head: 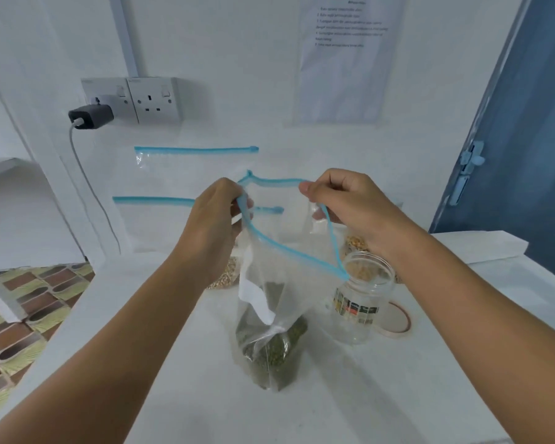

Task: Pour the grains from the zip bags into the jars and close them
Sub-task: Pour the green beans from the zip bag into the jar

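A clear zip bag (269, 302) with a blue zip strip stands on the white table, green grains gathered at its bottom. My left hand (215, 213) pinches one side of its blue rim and my right hand (343, 203) pinches the other side, so the mouth is pulled apart. Just right of the bag stands an open clear jar (362, 296) with a printed label. Its lid (396, 320) lies flat on the table behind it to the right.
Two more zip bags lean against the wall behind, one (196, 161) higher and one (161, 219) lower, with pale grains (225, 274) and yellow grains (356, 243) showing near their bases. A charger (92, 116) is plugged in at upper left. The table's left edge drops to a tiled floor (23, 315).
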